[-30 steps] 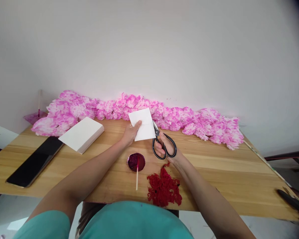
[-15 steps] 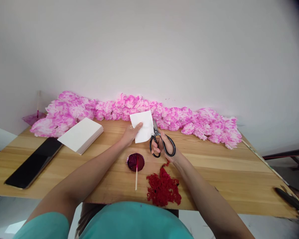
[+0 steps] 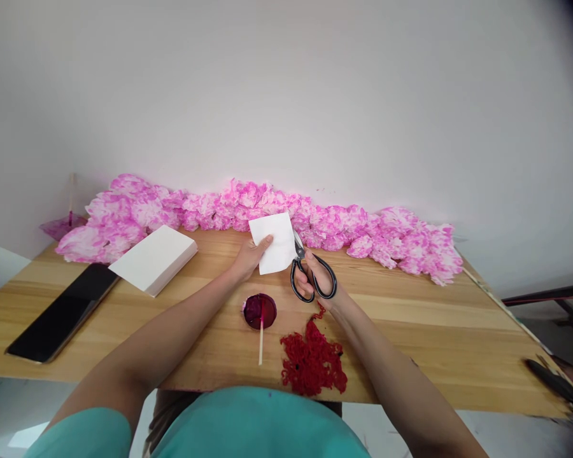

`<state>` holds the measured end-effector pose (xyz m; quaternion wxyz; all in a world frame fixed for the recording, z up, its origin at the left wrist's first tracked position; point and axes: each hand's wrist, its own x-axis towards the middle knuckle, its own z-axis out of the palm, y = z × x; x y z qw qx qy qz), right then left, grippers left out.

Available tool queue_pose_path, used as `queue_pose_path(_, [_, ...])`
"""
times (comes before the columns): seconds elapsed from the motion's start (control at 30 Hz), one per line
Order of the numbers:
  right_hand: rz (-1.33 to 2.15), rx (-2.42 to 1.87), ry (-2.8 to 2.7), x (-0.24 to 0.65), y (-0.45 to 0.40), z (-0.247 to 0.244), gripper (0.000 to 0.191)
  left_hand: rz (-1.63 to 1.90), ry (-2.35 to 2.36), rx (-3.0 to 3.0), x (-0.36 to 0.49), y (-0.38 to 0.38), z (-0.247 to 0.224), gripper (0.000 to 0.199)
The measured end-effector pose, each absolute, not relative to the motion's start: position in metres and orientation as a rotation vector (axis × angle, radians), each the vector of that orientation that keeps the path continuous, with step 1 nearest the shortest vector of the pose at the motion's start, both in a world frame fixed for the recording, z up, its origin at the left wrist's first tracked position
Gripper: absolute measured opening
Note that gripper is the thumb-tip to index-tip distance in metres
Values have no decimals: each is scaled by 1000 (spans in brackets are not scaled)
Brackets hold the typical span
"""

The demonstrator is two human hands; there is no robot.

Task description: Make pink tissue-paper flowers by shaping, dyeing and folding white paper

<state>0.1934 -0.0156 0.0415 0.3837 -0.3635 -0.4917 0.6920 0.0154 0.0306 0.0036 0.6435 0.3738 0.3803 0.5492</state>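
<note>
My left hand (image 3: 251, 257) pinches a white sheet of paper (image 3: 275, 245) by its left side, thumb on top, and holds it above the table. In my right hand (image 3: 318, 277) is a pair of black-handled scissors (image 3: 300, 251), fingers through the loops. The blades lie at the paper's right edge, partly hidden by the sheet. Nearer my body stands a small dish of dark red-purple liquid (image 3: 254, 310), with a thin pale stick (image 3: 260, 346) resting in it. A tangle of red thread (image 3: 311, 362) lies below my right hand.
Pink-and-white ruffled paper flowers (image 3: 210, 210) line the wall along the back of the wooden table (image 3: 410, 331). To the left are a stack of white paper (image 3: 155, 254) and a black phone (image 3: 62, 315). A dark-handled tool (image 3: 549, 378) lies at the right edge.
The scissor handles have drawn closer together as my right hand's fingers moved slightly right. My left hand and the paper have stayed nearly in place.
</note>
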Motion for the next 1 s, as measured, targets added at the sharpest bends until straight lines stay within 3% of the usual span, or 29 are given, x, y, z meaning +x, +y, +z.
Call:
queue_pose_path(0.17, [1799,-902,-1221,194,-14,37,62,1277,835,791,14,31,4,55])
queue_pose_path(0.37, [1844,-851,-1202,197,-17,42,49,1289,804,709,11,32,5,52])
queue_pose_path(1.0, [1731,-888,-1328,199,-14,45,57,1174,785,806,10,32,1,47])
